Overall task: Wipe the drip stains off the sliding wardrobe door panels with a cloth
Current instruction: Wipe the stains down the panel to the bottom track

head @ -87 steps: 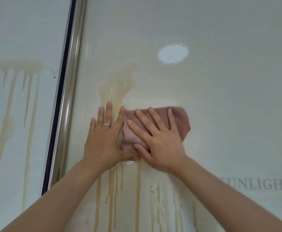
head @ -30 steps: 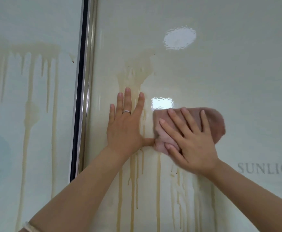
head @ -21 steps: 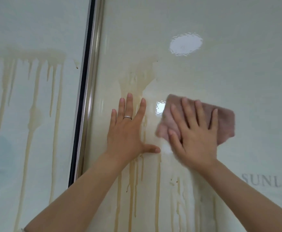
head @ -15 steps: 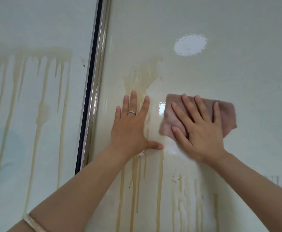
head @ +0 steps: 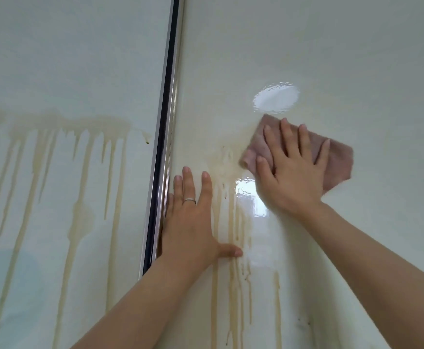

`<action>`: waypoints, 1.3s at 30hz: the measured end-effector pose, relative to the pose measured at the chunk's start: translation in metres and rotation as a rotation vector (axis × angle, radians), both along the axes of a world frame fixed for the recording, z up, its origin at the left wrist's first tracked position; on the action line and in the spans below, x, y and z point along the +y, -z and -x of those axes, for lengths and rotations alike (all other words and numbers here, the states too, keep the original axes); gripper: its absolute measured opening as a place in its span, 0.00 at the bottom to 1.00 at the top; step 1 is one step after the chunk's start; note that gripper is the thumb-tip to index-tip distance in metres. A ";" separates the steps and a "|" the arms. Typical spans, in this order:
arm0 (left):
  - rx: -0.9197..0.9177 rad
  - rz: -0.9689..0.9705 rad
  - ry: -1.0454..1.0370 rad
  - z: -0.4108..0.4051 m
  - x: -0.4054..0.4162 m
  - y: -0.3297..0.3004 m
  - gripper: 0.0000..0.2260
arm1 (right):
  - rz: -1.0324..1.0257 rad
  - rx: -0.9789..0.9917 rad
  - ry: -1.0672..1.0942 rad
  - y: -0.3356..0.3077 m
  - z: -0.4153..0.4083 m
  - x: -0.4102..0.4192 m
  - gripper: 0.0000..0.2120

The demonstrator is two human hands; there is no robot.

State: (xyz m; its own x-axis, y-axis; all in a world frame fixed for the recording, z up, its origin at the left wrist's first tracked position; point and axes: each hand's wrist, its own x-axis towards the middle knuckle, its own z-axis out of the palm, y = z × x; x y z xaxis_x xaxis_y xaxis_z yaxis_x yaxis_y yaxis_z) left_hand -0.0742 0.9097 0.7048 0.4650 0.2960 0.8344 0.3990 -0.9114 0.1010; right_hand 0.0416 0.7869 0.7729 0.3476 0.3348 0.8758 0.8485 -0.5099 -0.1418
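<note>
The right hand (head: 294,172) is laid flat on the cloth (head: 336,162), its fingers straight and spread, and the cloth is pressed by it against the right panel (head: 331,59). The left hand (head: 190,222) is also laid flat and open on that panel, nothing being held; its thumb is stretched out to the right, and a ring (head: 189,200) is worn on 1 finger. The 2 hands are kept apart, the right one up and to the right of the left.

Taking the frame strip (head: 165,122) as the landmark: the left hand is placed just to its right, with the outer finger close beside it, while the cloth is found well to its right and higher up. The cloth is pink, folded, and seen past the fingers on the right and top sides. A faint brown smear (head: 227,157) is seen between the strip and the cloth, and brown drips (head: 233,285) are seen running down below both hands, right of the strip. A wet shine (head: 250,195) is seen between the hands. A round glare (head: 276,98) is seen just above the cloth. Left of the strip, the left panel (head: 67,46) is marked by a band of long streaks (head: 80,185).
</note>
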 end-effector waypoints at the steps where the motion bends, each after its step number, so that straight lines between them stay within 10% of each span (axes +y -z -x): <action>1: 0.003 -0.004 -0.002 0.000 0.000 0.001 0.62 | -0.044 -0.098 0.012 0.003 0.007 0.004 0.18; 6: -0.003 -0.013 -0.009 0.000 -0.002 0.000 0.61 | 0.061 -0.625 -0.019 0.033 0.003 0.015 0.15; 12: -0.003 -0.020 -0.034 -0.001 -0.002 -0.001 0.61 | -0.159 -0.454 0.207 -0.024 -0.011 0.033 0.34; 17: -0.002 -0.013 -0.031 -0.001 -0.002 0.000 0.60 | 0.165 -0.860 0.059 0.012 -0.016 0.028 0.27; 22: -0.002 -0.022 -0.041 -0.001 -0.003 0.001 0.61 | -0.105 -0.522 0.149 -0.030 -0.015 0.027 0.35; 28: -0.020 -0.027 -0.017 0.000 -0.002 0.001 0.60 | 0.190 -0.896 0.042 0.006 -0.020 0.024 0.27; 33: -0.003 -0.034 -0.053 -0.001 -0.002 0.000 0.61 | -0.121 -0.581 0.122 -0.016 -0.017 0.030 0.32; 39: -0.009 -0.025 0.043 0.008 -0.006 0.006 0.60 | 0.039 -0.800 0.047 0.030 -0.016 0.033 0.27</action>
